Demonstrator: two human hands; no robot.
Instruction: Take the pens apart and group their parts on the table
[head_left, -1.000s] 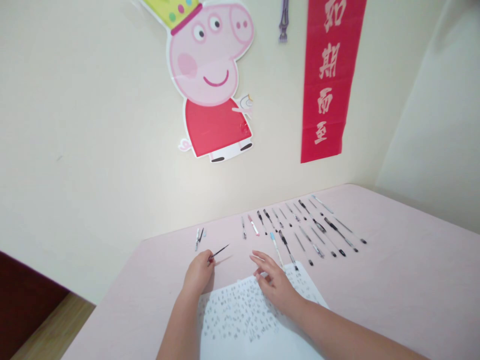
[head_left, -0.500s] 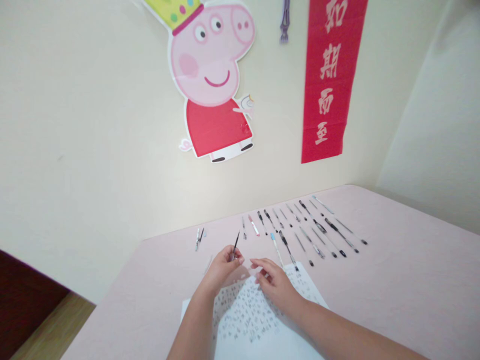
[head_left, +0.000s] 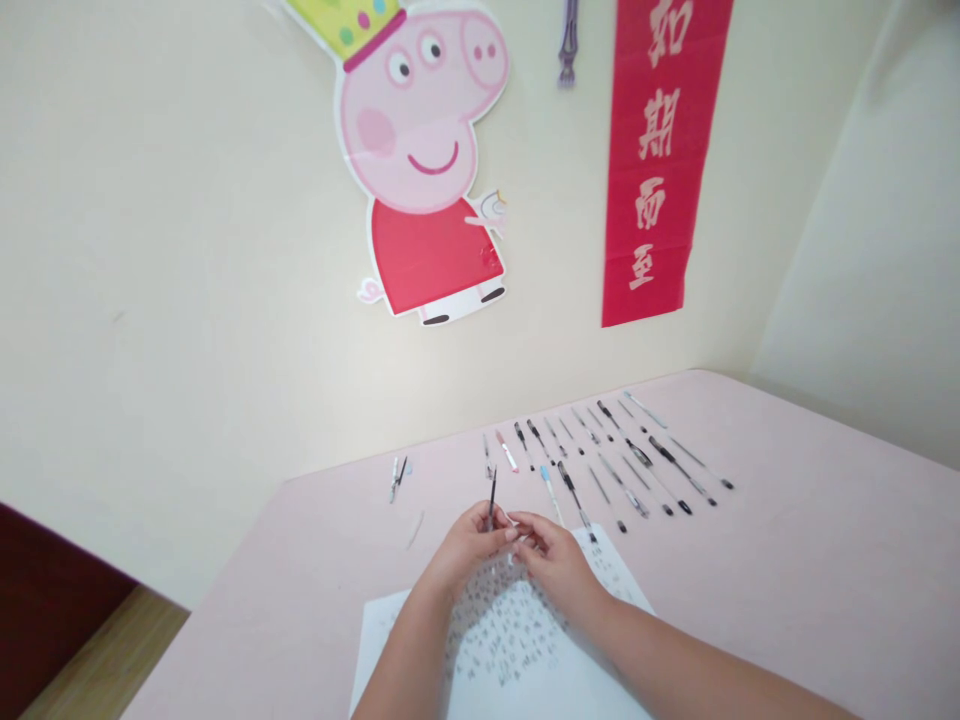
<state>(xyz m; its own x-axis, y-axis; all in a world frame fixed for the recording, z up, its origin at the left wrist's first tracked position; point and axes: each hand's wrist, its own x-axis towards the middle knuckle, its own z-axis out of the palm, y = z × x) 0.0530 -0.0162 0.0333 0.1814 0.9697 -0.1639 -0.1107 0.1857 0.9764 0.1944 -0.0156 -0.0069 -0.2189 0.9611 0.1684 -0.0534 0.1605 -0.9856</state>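
My left hand [head_left: 469, 545] pinches a thin black pen refill [head_left: 492, 493] that points up and away from me. My right hand [head_left: 553, 556] meets it fingertip to fingertip, its fingers closed on a small pale part I cannot make out. Both hands hover over a white sheet of paper [head_left: 517, 650] covered in handwriting on the pink table [head_left: 787, 560].
Several pens [head_left: 607, 455] lie in rows beyond my hands. A small pair of pen parts [head_left: 397, 473] and a clear tube [head_left: 415, 529] lie to the left. The table edge drops off at left; walls with a cartoon pig sticker and a red banner stand behind.
My left hand has carried the refill from the left side to the middle, turning it upright. My right hand has lifted off the paper and closed in on the left hand's fingertips.
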